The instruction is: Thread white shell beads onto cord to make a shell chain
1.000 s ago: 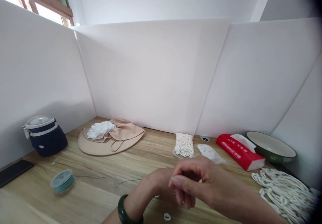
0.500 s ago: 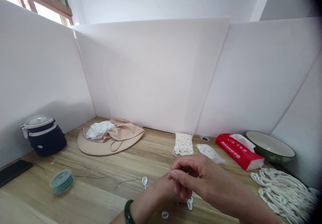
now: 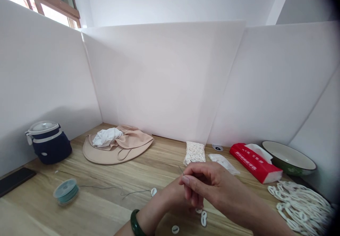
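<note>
Thin grey strand (image 3: 181, 170) pokes up in the head view from your right hand (image 3: 205, 185), thumb and forefinger pinched on it; your left hand (image 3: 177, 195) hides its hold, so I cannot tell. White shells (image 3: 203, 218) show below; bare tabletop (image 3: 103, 211) opens leftward to the teal spool (image 3: 66, 192).

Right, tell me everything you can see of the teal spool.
The teal spool is a squat round reel, apparently plastic, with translucent flanges and teal cord wound between them. It lies flat on the wooden table, right of a black slab. A thin grey strand appears to run from its right edge. Nothing else visibly touches it.
</note>
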A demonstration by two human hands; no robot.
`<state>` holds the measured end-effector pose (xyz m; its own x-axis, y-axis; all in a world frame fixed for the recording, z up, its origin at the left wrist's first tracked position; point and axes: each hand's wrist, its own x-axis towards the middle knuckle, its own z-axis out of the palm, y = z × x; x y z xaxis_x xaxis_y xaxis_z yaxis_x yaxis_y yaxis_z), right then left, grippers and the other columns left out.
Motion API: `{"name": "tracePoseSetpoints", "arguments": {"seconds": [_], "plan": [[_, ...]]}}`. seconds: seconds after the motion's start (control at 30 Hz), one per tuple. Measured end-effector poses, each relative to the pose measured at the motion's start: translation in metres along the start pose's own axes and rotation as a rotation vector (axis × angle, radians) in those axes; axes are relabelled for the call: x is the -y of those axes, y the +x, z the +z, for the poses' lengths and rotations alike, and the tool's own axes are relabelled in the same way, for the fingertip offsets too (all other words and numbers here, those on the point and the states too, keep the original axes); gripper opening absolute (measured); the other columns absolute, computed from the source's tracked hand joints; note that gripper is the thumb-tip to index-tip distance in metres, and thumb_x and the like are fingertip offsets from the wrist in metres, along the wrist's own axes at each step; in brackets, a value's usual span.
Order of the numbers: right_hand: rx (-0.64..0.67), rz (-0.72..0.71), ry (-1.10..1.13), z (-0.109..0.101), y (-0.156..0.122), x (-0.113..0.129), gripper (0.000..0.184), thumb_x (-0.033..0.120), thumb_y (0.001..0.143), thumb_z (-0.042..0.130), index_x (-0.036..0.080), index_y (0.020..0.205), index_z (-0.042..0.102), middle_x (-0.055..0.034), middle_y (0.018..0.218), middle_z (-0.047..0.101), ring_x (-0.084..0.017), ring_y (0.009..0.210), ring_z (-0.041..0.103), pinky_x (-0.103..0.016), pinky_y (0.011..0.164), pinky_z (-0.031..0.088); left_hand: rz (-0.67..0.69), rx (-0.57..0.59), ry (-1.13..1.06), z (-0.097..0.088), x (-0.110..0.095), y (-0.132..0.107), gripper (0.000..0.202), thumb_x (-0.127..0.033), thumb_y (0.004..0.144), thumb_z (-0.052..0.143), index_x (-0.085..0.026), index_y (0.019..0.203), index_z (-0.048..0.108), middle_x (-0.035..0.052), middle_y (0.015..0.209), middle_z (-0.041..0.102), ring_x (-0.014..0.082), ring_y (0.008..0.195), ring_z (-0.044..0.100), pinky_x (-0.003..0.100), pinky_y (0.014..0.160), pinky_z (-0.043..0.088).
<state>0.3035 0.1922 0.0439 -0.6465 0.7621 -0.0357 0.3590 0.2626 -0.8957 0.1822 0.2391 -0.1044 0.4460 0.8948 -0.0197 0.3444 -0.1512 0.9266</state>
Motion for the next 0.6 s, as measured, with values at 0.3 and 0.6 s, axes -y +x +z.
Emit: {"name": "tracePoseSetpoints", "arguments": {"seconds": [0.3,0.6], "plan": [[-0.208,-0.034,0.094,-0.008,0.012,-0.010,0.032,0.040,0.089,0.046,0.017,0.069,0.056,0.0046,0.055,0.051,-0.008,0.045,0.047,-0.019,0.045,0.036,0.039,-0.159,-0.414,-0.052,-0.071,-0.018,0.026,-0.035,0.077,0.056,-0.011,0.083,0.063,-0.0005,0.060,0.060,0.0107,0.052,0.059,0.026,0.056,0.052],[-0.281,-0.016,0.105,0.003,0.017,-0.013,0.039,0.055,0.083,0.049,0.019,0.069,0.054,0.0062,0.051,0.046,-0.007,0.040,0.040,-0.020,0.041,0.031,0.171,-0.368,-0.459,-0.073,-0.118,-0.051,0.044,-0.051,0.080,0.056,-0.008,0.081,0.066,0.0030,0.061,0.059,0.0123,0.050,0.057,0.022,0.043,0.047]]}}
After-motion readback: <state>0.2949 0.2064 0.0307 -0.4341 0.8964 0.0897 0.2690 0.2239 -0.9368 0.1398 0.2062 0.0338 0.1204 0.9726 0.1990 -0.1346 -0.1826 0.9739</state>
